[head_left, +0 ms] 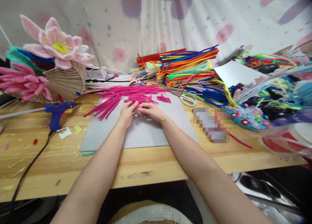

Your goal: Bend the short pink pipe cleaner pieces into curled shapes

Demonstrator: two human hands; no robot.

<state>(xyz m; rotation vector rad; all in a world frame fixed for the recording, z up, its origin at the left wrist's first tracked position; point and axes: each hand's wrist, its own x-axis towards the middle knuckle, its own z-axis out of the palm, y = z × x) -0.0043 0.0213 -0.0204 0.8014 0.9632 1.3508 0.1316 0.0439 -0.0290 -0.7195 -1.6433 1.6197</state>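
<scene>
My left hand (128, 113) and my right hand (151, 111) meet fingertip to fingertip above the grey cutting mat (143, 136). Both are closed in a pinch on a short magenta pipe cleaner (136, 104), partly hidden by the fingers. Just beyond the hands lies a pile of short magenta pipe cleaners (138, 98). Longer magenta pipe cleaners (107, 107) fan out to the left and along the mat's far edge. A small magenta bundle (163, 98) sits apart, to the right of the pile.
A blue glue gun (55, 115) with its cord stands at the left among paper scraps. Scissors (188, 100) lie by the mat's right corner. Stacked coloured pipe cleaners (190, 65) fill the back. Pink fuzzy flowers (57, 43) rise at the left; a plastic-wrapped cup (285, 139) stands right.
</scene>
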